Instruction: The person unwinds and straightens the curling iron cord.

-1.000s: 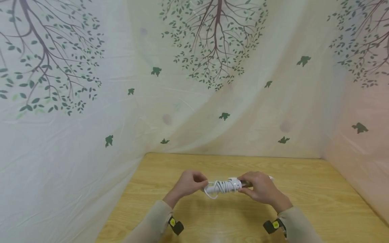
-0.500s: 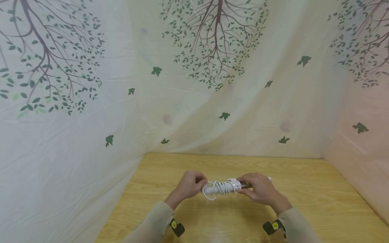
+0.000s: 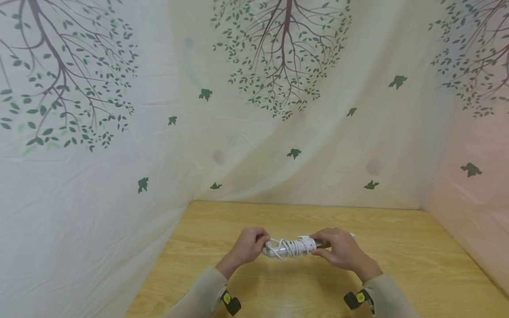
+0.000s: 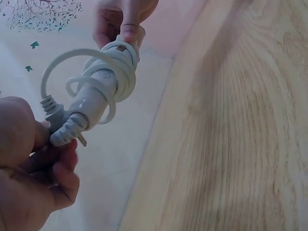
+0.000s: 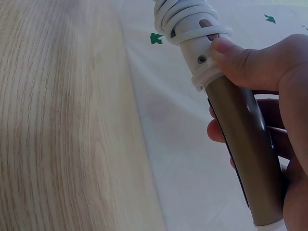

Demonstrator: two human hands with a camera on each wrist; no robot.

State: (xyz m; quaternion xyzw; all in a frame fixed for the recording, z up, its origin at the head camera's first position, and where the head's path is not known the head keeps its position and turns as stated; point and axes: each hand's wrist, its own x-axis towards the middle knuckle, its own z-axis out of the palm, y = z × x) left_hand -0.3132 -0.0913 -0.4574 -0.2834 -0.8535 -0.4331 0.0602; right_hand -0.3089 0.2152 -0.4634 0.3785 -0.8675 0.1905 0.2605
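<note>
Clearly the curling iron (image 3: 296, 246) is light and rigid, its cord (image 4: 103, 79) springy: right hand (image 3: 343, 251) grips the barrel, left hand (image 3: 247, 245) pinches the plug (image 4: 65, 131).

The curling iron (image 3: 296, 246) is held in the air between the two hands, lying almost horizontal above the wooden surface. Its handle is white plastic, and the barrel (image 5: 243, 149) is a smooth bronze-brown metal tube — it sits inside the grip of the right hand (image 3: 342, 251), with the thumb pressing on the white collar (a small screw is visible there). The white cord (image 4: 103, 79) is wound several times around the handle, in loose loops just beyond the right thumb. At the other end, the ribbed cord sleeve (image 4: 65, 132) is pinched by the fingers of the left hand (image 3: 248, 246) — one loop stands out free there.
</note>
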